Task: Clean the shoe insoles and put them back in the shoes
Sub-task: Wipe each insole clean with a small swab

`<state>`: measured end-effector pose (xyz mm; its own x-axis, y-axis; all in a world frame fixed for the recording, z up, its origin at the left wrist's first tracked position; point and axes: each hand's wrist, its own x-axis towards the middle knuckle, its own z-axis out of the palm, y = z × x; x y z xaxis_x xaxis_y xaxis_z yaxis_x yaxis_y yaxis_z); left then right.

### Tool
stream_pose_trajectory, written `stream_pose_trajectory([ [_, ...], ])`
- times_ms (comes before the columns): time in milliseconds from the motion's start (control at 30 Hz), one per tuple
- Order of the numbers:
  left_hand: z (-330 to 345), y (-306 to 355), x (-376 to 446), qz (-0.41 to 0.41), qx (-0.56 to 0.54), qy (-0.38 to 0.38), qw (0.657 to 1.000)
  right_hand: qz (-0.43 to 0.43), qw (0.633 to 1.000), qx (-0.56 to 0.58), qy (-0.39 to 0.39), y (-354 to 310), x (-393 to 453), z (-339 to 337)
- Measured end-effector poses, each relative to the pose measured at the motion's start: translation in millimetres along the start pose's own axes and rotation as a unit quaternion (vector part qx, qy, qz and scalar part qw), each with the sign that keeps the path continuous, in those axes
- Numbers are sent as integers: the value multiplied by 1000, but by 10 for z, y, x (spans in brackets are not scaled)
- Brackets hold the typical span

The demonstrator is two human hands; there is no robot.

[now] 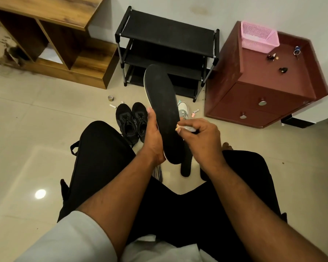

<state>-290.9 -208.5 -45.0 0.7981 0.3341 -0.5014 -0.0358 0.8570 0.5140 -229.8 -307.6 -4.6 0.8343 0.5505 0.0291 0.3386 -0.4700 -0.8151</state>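
Holding a black insole [164, 114] up over the lap, the left hand [152, 137] has its fingers curled round the heel half, thumb on the left edge. Toe end points to about 11 o'clock, toward the black shoe rack [167, 35]. Right hand [202, 138] pinches a small pale thing, likely a brush or wipe [187, 128]; too blurred to tell. It touches the insole's right edge near mid-length.

A second insole [186, 167] lies on the floor at 6 o'clock from the held one. Black shoes [133, 120] stand together at 9 o'clock of the left hand, openings up. A white shoe [184, 109] is partly hidden behind the insole.

Judgement: cleaning step in hand, reinsertion not yet begun. To do it well, brace the heel firmly, work in short strokes from heel to toe, cover both edges, and avoid bending the foam.
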Motion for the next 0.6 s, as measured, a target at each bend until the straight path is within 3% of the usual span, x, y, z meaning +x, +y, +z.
stream_pose_trajectory([
  [200, -28, 25, 10, -15, 29, 29, 999, -35, 997, -65, -7, 103, -33, 37],
  [400, -26, 24, 5, 2, 39, 33, 999, -98, 988, -75, -94, -2, -157, 73],
  [600, -26, 24, 17, -2, -17, 3, 1000, -23, 993, -96, -71, 163, -99, -91],
])
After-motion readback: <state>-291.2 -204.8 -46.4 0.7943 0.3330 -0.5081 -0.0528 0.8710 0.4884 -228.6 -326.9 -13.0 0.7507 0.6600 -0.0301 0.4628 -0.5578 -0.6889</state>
